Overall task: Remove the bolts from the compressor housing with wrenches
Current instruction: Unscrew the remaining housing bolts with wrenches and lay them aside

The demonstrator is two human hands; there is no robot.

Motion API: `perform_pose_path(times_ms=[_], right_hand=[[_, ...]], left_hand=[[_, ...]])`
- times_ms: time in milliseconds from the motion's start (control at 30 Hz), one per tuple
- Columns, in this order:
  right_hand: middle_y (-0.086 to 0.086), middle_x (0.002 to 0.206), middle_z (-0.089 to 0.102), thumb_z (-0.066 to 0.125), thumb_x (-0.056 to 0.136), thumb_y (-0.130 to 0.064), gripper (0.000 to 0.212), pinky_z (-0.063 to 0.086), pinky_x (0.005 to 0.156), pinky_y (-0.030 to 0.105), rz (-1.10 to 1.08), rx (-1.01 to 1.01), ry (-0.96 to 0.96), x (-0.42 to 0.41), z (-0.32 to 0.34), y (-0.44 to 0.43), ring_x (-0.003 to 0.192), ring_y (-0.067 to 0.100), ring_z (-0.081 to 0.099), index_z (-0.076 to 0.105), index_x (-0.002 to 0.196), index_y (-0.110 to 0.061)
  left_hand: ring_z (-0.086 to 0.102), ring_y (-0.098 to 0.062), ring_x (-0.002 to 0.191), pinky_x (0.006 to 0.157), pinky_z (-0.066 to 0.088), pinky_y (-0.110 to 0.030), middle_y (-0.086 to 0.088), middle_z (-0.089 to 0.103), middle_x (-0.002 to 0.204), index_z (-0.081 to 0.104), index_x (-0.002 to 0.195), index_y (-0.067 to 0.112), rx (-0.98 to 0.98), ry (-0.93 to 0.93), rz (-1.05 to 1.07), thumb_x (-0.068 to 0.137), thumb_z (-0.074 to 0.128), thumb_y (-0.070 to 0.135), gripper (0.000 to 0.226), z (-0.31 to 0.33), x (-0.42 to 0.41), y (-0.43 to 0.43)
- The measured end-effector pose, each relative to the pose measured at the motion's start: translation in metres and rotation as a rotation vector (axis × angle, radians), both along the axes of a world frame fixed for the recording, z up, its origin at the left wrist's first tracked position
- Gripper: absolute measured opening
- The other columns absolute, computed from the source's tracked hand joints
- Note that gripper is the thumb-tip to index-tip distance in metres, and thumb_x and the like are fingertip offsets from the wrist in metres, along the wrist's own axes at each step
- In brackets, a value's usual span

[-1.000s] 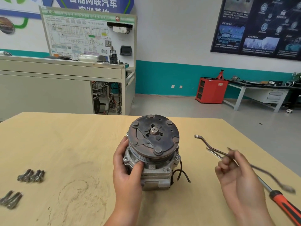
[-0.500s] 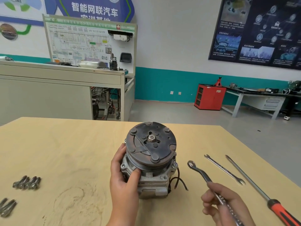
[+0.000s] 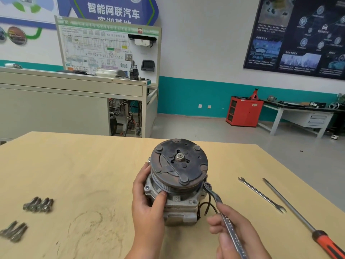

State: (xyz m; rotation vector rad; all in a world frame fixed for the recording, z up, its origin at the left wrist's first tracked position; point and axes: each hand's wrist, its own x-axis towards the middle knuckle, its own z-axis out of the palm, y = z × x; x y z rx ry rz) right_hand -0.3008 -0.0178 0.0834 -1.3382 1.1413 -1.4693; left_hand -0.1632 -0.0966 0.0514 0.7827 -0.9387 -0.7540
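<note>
The compressor point(image 3: 179, 182) stands on the wooden table point(image 3: 93, 165), its dark pulley face turned up towards me. My left hand point(image 3: 147, 200) grips the left side of the aluminium housing, thumb against the pulley grooves. My right hand point(image 3: 235, 234) holds a ring wrench point(image 3: 222, 212) by its shaft. The wrench's ring end sits at a bolt point(image 3: 207, 186) on the housing's right flange, just under the pulley rim.
An open-ended wrench point(image 3: 261, 195) and a long screwdriver with an orange handle point(image 3: 298, 217) lie to the right. Two groups of removed bolts lie at the left, one point(image 3: 38, 204) above the other point(image 3: 14, 230). Black wires point(image 3: 207, 206) hang beside the housing.
My right hand, holding two wrenches a second ago, has left one on the table and brought the ring wrench leftwards onto the right flange bolt. My left hand keeps its hold.
</note>
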Motion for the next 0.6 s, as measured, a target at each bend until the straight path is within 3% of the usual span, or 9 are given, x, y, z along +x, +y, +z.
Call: perform_pose_path(times_ms=[67,100,167,300,367,500,567,600], right_hand=[[-0.004,0.086,0.071,0.055,0.059,-0.015,0.05,0.046,0.052,0.012,-0.036,-0.084,0.067,-0.002,-0.005,0.005,0.051,0.003,0.058,0.069,0.085,-0.055],[-0.006,0.081,0.071,0.054,0.06,-0.016,0.049,0.046,0.055,0.011,-0.048,-0.117,0.062,-0.005,-0.005,0.007,0.054,0.003,0.059,0.066,0.079,-0.06],[-0.01,0.073,0.071,0.057,0.06,-0.018,0.039,0.042,0.054,0.006,-0.091,-0.158,0.046,-0.008,0.0,0.008,0.055,0.002,0.057,0.07,0.072,-0.053],[-0.001,0.08,0.072,0.071,0.055,-0.029,0.02,0.04,0.048,0.004,-0.053,-0.219,-0.023,-0.013,0.013,0.013,0.048,-0.001,0.051,0.076,0.073,-0.038],[-0.01,0.081,0.072,0.07,0.051,-0.053,0.029,0.045,0.053,0.007,-0.082,-0.263,0.121,-0.015,0.013,0.013,0.062,0.001,0.057,0.073,0.079,-0.046],[-0.023,0.092,0.067,0.063,0.058,-0.066,0.039,0.041,0.04,0.028,-0.122,-0.35,0.428,-0.017,0.008,0.011,0.068,-0.001,0.058,0.064,0.095,-0.056],[-0.026,0.095,0.066,0.06,0.057,-0.08,0.05,0.041,0.04,0.029,-0.116,-0.35,0.49,-0.019,0.006,0.012,0.072,-0.001,0.06,0.063,0.1,-0.055],[-0.025,0.095,0.067,0.064,0.056,-0.075,0.048,0.042,0.041,0.027,-0.103,-0.336,0.464,-0.021,0.006,0.012,0.073,-0.001,0.06,0.064,0.099,-0.054]], left_hand=[[0.052,-0.019,0.125,0.107,0.039,-0.054,0.001,0.056,0.134,0.059,0.11,0.055,0.01,-0.015,-0.003,0.069,0.059,0.017,0.056,0.0,-0.001,0.001],[0.052,-0.019,0.126,0.107,0.039,-0.053,0.001,0.056,0.135,0.059,0.11,0.055,0.016,-0.02,-0.002,0.07,0.057,0.015,0.057,0.001,-0.001,0.0],[0.052,-0.02,0.126,0.106,0.04,-0.053,0.001,0.056,0.135,0.059,0.11,0.055,0.031,-0.015,-0.003,0.07,0.057,0.016,0.057,0.0,0.0,0.0],[0.053,-0.022,0.124,0.105,0.04,-0.055,0.001,0.057,0.134,0.059,0.11,0.055,0.033,-0.002,-0.014,0.068,0.059,0.02,0.055,0.001,0.0,0.0],[0.053,-0.021,0.124,0.105,0.04,-0.054,0.0,0.057,0.134,0.059,0.11,0.055,0.033,-0.013,-0.012,0.069,0.057,0.016,0.056,0.001,-0.001,0.001],[0.052,-0.022,0.126,0.106,0.039,-0.055,0.0,0.057,0.134,0.059,0.111,0.053,0.022,-0.003,-0.005,0.063,0.062,0.028,0.055,0.002,-0.001,0.001],[0.052,-0.021,0.126,0.106,0.039,-0.055,0.0,0.056,0.134,0.059,0.112,0.053,0.021,-0.005,-0.008,0.059,0.06,0.035,0.056,0.001,-0.001,0.001],[0.052,-0.021,0.126,0.106,0.039,-0.054,0.0,0.056,0.134,0.059,0.112,0.053,0.021,-0.006,-0.008,0.059,0.06,0.034,0.055,0.001,-0.001,0.0]])
